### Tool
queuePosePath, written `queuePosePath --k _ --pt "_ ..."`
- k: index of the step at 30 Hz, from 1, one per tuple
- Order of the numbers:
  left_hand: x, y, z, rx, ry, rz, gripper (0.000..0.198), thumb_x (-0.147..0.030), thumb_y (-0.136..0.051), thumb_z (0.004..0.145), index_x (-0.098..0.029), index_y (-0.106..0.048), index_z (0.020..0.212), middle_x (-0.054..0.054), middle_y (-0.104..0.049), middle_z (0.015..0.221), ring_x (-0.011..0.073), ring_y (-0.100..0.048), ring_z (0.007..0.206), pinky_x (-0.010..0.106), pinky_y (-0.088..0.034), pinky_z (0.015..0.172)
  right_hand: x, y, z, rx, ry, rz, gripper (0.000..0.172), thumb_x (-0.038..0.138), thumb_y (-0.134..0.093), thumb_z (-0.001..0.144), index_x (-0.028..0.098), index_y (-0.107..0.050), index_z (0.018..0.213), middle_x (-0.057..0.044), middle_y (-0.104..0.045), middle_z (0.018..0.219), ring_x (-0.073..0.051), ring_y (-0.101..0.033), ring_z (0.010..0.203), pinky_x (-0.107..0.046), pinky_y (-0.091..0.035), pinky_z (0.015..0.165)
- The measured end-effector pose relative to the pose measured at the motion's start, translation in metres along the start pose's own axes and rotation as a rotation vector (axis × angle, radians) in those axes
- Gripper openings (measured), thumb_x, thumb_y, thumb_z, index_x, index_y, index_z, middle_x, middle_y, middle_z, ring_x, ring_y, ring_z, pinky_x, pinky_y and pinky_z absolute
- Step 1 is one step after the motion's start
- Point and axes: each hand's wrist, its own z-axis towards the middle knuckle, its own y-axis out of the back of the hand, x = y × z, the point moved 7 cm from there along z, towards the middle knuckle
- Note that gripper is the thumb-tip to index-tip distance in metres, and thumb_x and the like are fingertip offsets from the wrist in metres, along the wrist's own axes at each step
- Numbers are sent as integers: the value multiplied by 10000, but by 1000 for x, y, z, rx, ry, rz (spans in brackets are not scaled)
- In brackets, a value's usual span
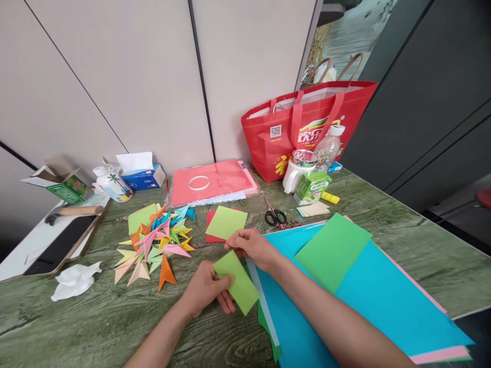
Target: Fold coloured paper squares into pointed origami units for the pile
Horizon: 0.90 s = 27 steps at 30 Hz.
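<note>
A light green paper rectangle (242, 290), seemingly folded, is pinched in my left hand (209, 289), the thumb lying across its face. My right hand (251, 248) is closed at the upper corner of the same paper, its fingertips partly hidden there. Just beyond it, a light green paper square (227, 222) lies over a red paper (211, 227). To the left sits a heap of folded pointed paper pieces (151, 240) in several colours. Under my right forearm are large blue sheets (383, 291), with a green square (333, 250) on top.
Black-handled scissors (275, 215), a yellow glue stick (330, 198), a green box (312, 187) and a white mug (297, 174) stand or lie toward the back right. Behind them is a red bag (268, 143). A phone (61, 245) and crumpled tissue (75, 281) lie left.
</note>
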Motion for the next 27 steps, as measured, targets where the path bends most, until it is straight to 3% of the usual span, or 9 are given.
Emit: queuePosePath --k 5,9,14,20,23,27 --pt "-14 29 1 -283 -128 -89 240 -300 -626 666 -74 -598 589 76 -616 409 149 -558 338 217 -452 351 3 1 1 4 65 -82 229 334 -665 585 131 -612 677 10 -603 620 -75 -514 540 -199 -392 529" --pt "-24 48 -3 -438 -238 -76 239 -287 -639 658 -90 -602 527 63 -616 408 140 -549 338 222 -455 376 0 2 3 4 79 -190 166 294 -654 587 139 -601 620 23 -579 555 -87 -504 515 -201 -381 482" --pt "-25 50 -5 -466 -296 -120 165 -257 -663 626 -105 -634 568 51 -651 478 178 -588 398 265 -482 402 -2 5 4 -33 51 -225 116 247 -614 607 148 -569 565 30 -547 508 -94 -507 494 -215 -422 476" --pt "-29 68 -14 -649 -391 -277 156 -257 -672 608 -107 -635 587 34 -646 463 188 -593 408 263 -468 384 1 13 8 -105 42 -277 85 204 -561 618 134 -571 571 -8 -586 561 -87 -516 500 -212 -437 486" --pt "-28 74 -12 -681 -375 -255 181 -278 -674 607 -102 -636 629 37 -658 496 186 -599 420 266 -478 401 10 17 7 -172 160 -319 117 237 -547 648 132 -579 606 -25 -600 604 -98 -523 523 -222 -440 498" --pt "-21 63 -2 -539 -261 -128 231 -322 -645 651 -93 -629 628 56 -651 480 186 -605 423 271 -493 443 29 3 -5 -149 468 -494 150 276 -574 683 159 -620 766 -51 -628 775 -152 -573 736 -252 -459 616"
